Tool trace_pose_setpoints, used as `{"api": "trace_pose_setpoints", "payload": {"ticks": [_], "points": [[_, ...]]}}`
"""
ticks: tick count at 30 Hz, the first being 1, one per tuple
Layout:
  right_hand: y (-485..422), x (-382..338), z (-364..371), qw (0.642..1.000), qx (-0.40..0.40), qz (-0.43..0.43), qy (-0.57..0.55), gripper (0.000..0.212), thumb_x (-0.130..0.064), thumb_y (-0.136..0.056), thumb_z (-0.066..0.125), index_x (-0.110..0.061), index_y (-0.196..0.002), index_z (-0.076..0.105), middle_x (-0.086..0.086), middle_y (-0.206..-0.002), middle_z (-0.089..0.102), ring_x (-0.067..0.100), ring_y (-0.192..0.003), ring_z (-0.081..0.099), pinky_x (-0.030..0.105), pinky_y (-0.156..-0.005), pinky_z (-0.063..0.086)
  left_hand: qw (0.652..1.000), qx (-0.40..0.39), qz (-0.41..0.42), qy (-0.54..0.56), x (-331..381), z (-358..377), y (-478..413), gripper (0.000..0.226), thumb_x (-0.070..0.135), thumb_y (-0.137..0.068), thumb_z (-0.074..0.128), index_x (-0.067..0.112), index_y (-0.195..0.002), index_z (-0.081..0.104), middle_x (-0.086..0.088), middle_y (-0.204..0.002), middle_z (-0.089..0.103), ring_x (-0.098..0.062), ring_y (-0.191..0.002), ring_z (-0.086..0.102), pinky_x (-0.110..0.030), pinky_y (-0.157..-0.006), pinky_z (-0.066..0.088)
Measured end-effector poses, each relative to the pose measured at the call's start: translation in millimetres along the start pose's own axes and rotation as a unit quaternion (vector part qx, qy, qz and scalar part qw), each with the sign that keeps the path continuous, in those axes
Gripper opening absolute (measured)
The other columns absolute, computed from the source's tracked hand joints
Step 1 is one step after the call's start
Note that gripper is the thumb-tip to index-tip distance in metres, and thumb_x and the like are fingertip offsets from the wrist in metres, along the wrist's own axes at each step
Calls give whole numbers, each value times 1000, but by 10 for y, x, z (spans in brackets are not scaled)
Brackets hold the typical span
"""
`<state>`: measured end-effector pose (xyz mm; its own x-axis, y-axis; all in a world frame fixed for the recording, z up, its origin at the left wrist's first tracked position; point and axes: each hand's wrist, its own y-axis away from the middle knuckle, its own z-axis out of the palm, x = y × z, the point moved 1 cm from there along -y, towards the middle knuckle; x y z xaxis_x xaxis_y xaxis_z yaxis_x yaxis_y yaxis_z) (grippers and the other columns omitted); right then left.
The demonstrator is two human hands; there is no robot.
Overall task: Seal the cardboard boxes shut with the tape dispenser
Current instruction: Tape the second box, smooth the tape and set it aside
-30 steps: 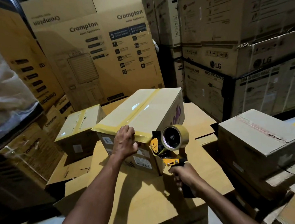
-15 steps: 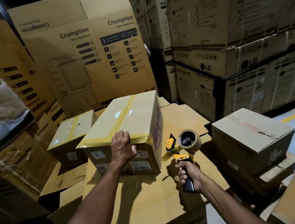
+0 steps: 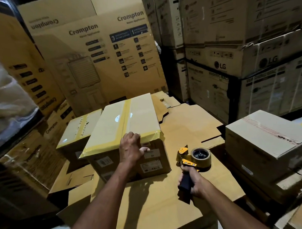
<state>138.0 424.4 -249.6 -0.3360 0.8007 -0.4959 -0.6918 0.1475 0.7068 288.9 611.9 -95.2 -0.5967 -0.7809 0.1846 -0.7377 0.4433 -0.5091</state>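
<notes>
The box [image 3: 127, 123] at the middle of the worktop [image 3: 160, 210] already carries tape along its top seam and over its near top edge, so this one looks sealed, or nearly so. The step in hand seems to be shifting or turning it. The left hand [image 3: 131, 148] grips the near top edge, fingers curled over the top and thumb on the near face. The right hand [image 3: 189, 182] is clenched round the handle of the tape dispenser [image 3: 195, 157], held just right of the box and apart from it.

The next move probably calls for setting this box aside by the second taped box [image 3: 78, 126] on the left, then bringing up an unsealed one.

The worktop is a stack of flattened cardboard sheets. The room is dim, with Crompton cartons [image 3: 97, 51] far left and LG cartons [image 3: 235, 66] far right.
</notes>
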Motion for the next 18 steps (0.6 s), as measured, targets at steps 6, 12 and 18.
{"api": "trace_pose_setpoints", "payload": {"ticks": [6,12,18], "points": [[330,-153,-104,784,183,-122,581,77,-80,-95,34,-12,-98,71,5,-85,71,18,-72,66,30,-70,49,999,4,39,24,-69,3,57,80,54,-50,98,17,-115,70,-1,-102,63,-22,-95,56,-36,-81,51],[499,-612,508,780,144,-409,451,61,-63,-104,38,-12,-81,64,6,-78,67,26,-76,66,32,-63,44,998,26,62,17,-20,-29,33,70,71,-77,73,15,-118,70,-2,-104,62,-21,-98,56,-38,-87,51],[441,-845,1104,912,-16,-321,254,51,-56,-108,37,-14,-118,65,2,-94,59,17,-84,54,34,-76,43,989,-82,126,13,15,-200,-223,57,62,-94,59,21,-132,65,2,-121,59,-16,-114,50,-37,-105,40]]}}
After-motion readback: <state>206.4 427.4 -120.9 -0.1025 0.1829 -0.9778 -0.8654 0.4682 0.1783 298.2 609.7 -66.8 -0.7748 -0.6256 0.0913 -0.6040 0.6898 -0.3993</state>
